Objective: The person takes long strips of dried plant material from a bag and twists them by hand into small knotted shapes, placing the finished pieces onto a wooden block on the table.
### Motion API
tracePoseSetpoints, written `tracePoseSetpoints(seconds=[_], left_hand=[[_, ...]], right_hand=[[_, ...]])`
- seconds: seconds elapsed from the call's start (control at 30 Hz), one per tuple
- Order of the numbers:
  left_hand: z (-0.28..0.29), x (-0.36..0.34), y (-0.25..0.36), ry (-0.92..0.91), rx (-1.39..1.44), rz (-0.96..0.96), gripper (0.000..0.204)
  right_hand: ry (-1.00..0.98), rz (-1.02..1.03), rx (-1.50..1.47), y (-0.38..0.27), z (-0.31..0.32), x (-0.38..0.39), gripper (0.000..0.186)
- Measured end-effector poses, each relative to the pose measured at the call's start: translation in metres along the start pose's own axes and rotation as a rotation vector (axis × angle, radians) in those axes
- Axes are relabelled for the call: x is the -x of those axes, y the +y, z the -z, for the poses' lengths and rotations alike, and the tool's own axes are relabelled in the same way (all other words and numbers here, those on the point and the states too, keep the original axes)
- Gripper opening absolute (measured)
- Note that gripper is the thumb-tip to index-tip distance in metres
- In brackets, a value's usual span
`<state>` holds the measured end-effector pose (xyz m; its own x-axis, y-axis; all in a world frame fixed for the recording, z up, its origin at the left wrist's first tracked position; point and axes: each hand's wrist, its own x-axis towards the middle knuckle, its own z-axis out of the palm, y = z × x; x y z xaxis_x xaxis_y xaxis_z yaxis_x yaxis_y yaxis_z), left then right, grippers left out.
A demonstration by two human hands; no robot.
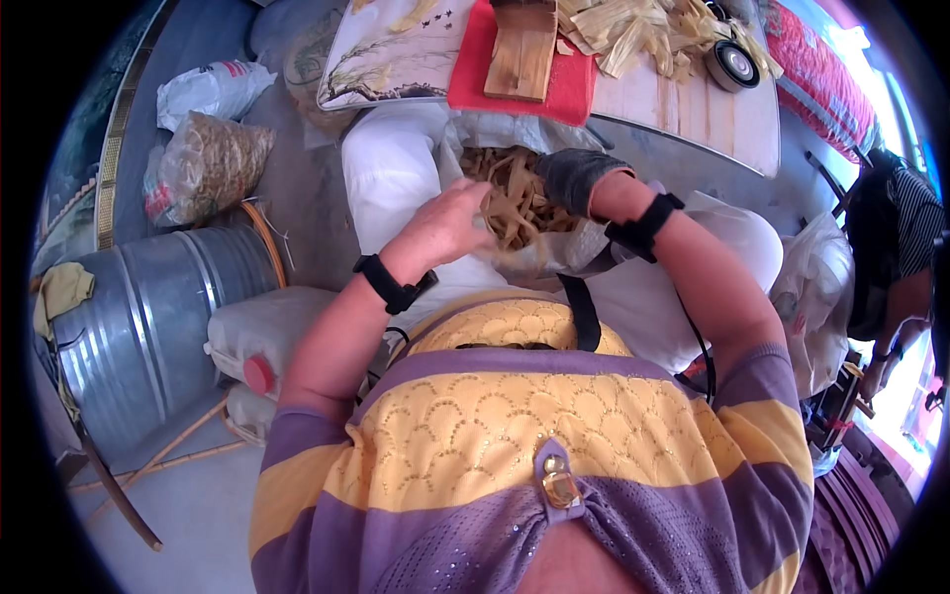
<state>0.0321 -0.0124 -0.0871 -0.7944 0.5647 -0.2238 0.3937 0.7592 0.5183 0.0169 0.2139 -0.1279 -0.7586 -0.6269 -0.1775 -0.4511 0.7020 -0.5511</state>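
An opened white sack [584, 241] stands between my knees, filled with dry tan strips [515, 188] that look like husk or peeled leaf. My left hand [447, 223] is bare and held over the sack's left side, its fingertips smeared by motion. Close below its fingers a pale strip shows as a blur; whether the hand holds it is unclear. My right hand [582, 181], in a dark grey glove, is over the sack's right rim. Its fingers look curled inward, and whatever they might hold is hidden. Both wrists wear black bands.
Ahead stands a low table [396, 64] with a red cloth [475, 74], a wooden board [522, 54], a pile of dry husks [623, 35] and a round black-rimmed object [733, 65]. Filled bags [213, 168], a metal drum [168, 322] and a plastic jug [267, 332] lie left. Another person [896, 247] is right.
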Motion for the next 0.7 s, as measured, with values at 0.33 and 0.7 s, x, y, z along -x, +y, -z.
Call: tracePoseSetpoints(seconds=[0.33, 0.7], left_hand=[[0.013, -0.032, 0.021, -0.166, 1.377, 0.309, 0.033], [0.033, -0.017, 0.036, -0.229, 1.009, 0.008, 0.028]], right_hand=[[0.263, 0.478, -0.824, -0.067, -0.009, 0.022, 0.02], [0.467, 0.022, -0.646, -0.052, 0.048, 0.017, 0.029]])
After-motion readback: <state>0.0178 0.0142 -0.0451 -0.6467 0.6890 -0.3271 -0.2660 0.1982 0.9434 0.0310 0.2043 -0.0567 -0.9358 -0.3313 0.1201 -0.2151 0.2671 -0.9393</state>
